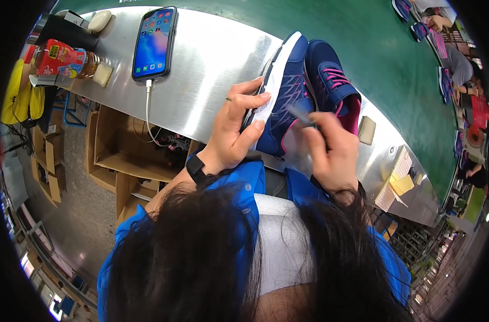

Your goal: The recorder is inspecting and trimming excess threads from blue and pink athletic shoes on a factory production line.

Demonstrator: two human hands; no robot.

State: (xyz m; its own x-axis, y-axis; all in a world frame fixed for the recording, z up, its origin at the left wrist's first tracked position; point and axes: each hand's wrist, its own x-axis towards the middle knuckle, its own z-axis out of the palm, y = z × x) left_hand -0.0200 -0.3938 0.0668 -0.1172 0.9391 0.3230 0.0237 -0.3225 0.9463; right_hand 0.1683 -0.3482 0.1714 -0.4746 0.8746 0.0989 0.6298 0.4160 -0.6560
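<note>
A navy sneaker point(292, 67) with a white sole and a zigzag pattern lies on its side at the metal worktop's near edge. My left hand point(231, 131) is closed around its sole, fingers and thumb pressing the white edge. In my right hand point(334, 153) is a slim grey pen-like tool point(298, 114), its tip close to the sneaker's side; motion blur hides its exact kind and whether it touches. The matching sneaker point(322, 61), with pink laces and pink lining, stands upright against the first one's right side.
A charging phone point(154, 43), a drink bottle point(64, 60) and pale sponge blocks point(102, 74) occupy the worktop's left. Another block point(367, 130) and yellow paper slips point(401, 183) lie right. Beyond runs a green surface point(395, 59); cardboard boxes point(137, 139) stand below. People work at far right.
</note>
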